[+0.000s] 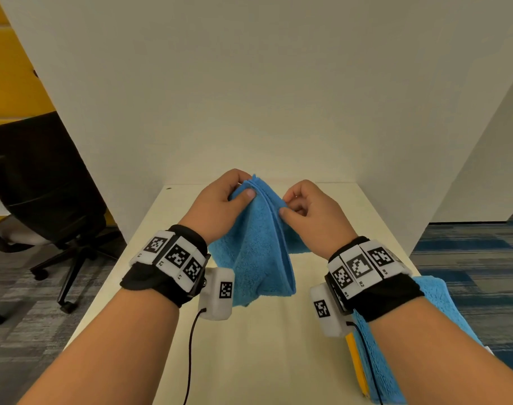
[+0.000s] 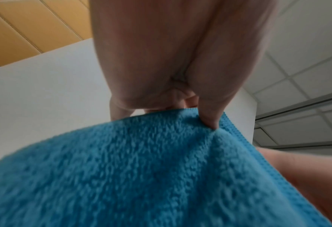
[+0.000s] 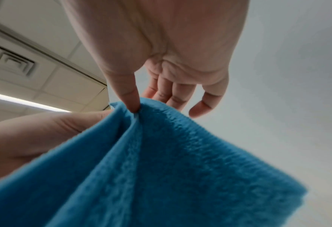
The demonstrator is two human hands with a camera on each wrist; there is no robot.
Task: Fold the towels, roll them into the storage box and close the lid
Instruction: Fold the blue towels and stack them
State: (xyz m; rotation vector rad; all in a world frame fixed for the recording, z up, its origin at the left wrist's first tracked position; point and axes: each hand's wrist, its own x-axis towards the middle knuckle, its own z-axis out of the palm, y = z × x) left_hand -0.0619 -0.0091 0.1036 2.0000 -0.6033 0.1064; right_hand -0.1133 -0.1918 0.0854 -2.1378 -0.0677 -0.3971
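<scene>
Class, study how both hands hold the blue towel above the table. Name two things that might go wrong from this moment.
1. The right hand pinches the held towel with thumb and forefinger only, other fingers loose; that edge may slip and the layers splay.
2. The towel's lower end hangs near the table; lowered carelessly, it may bunch. The second towel lies close under the right forearm.

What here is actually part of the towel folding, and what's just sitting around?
Part of the job:
- blue towel, held up over the table
- left hand, gripping its top corner
- right hand, pinching its edge
- second blue towel, lying at the table's right edge

Just around:
- yellow pencil beside that towel
- table
- black office chair
- no storage box in view
</scene>
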